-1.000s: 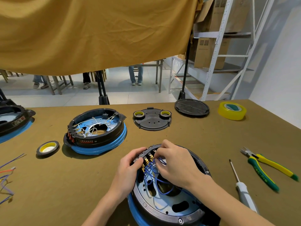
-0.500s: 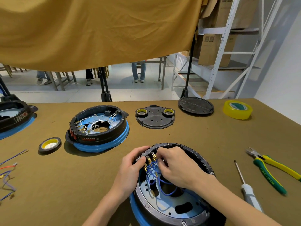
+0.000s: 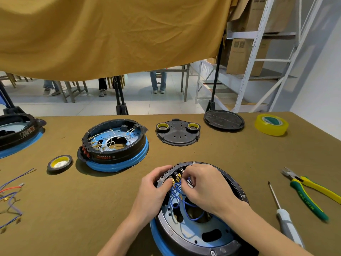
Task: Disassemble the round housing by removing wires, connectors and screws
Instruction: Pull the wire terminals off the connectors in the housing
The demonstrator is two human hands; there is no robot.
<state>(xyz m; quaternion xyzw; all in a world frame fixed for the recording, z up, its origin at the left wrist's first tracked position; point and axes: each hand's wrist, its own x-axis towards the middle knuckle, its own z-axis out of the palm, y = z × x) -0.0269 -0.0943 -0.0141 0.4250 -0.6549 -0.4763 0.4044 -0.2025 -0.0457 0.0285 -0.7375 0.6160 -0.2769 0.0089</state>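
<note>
A round black housing (image 3: pixel 238 193) with a blue base lies at the near middle of the table, its open side up. Blue wires (image 3: pixel 186 204) with brass connectors loop inside it, running to a switch block at its far left rim. My left hand (image 3: pixel 153 189) grips that rim and switch block from outside. My right hand (image 3: pixel 203 185) reaches in from the right, fingers curled and pinching a blue wire's connector at the block. The fingertips hide the exact connector.
A second housing (image 3: pixel 114 143) with white wires stands behind left, a third (image 3: pixel 16 133) at the far left. A tape roll (image 3: pixel 60 163), loose wires (image 3: pixel 11 191), black cover plate (image 3: pixel 178 133), round lid (image 3: pixel 224 120), yellow tape (image 3: pixel 271 124), screwdriver (image 3: pixel 284 215) and pliers (image 3: pixel 310 191) lie around.
Both hands stay on the switch block; the right fingers have shifted slightly among the blue wires. The view has dipped and turned a little.
</note>
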